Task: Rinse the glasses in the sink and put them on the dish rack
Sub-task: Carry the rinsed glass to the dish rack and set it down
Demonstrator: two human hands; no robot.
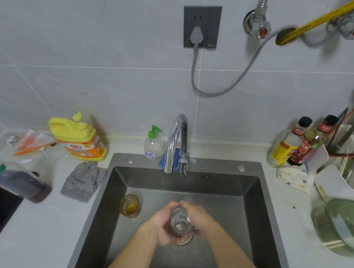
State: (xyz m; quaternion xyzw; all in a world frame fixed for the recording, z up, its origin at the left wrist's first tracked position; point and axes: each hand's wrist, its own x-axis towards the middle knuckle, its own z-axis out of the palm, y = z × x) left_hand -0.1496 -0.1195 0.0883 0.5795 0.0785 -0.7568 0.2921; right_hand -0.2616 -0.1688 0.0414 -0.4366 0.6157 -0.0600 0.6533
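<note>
Dark sink [252, 197]: clear glass [180, 221], mouth up.

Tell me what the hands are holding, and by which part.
One clear glass, held over the sink in both hands: the left-hand grip cups its left side and base, the right-hand grip wraps its right side. The amber-stained glass stands untouched.

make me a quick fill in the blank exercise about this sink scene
1. The clear glass is gripped by the left hand and right hand, ____ hands in all.
2. The stained glass stands in the sink, to the ____ of the clear glass.
3. The soap bottle beside the faucet has a ____ pump.
Missing words: two; left; green.
</note>
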